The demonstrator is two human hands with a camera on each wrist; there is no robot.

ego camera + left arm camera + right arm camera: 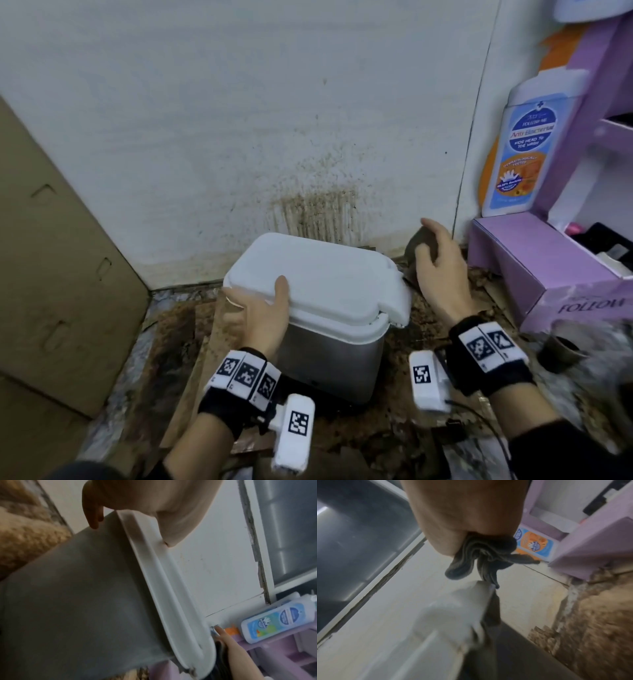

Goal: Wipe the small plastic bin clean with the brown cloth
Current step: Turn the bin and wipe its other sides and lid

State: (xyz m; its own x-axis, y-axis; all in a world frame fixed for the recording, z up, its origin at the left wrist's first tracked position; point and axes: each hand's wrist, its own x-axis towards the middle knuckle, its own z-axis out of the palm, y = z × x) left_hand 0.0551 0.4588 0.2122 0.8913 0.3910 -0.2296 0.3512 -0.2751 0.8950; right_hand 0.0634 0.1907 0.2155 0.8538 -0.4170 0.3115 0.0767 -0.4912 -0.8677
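The small bin [334, 356] has a grey body and a white lid [325, 274], and it stands on the floor against the stained wall. My left hand [263, 308] grips the lid's near left corner, thumb on top and fingers down the side; the left wrist view shows the grey side [77, 601] and the lid's rim [168, 588]. My right hand [436, 263] holds the bunched brown cloth [423, 241] just off the lid's right end. In the right wrist view the cloth [481, 557] hangs from the palm above the lid's corner [453, 608].
A cardboard box [58, 274] leans at the left. A purple display stand [555, 267] with a blue-labelled wash bottle [527, 150] crowds the right. A small dark cup [558, 353] sits at the near right. The floor [404, 442] is brown and dirty.
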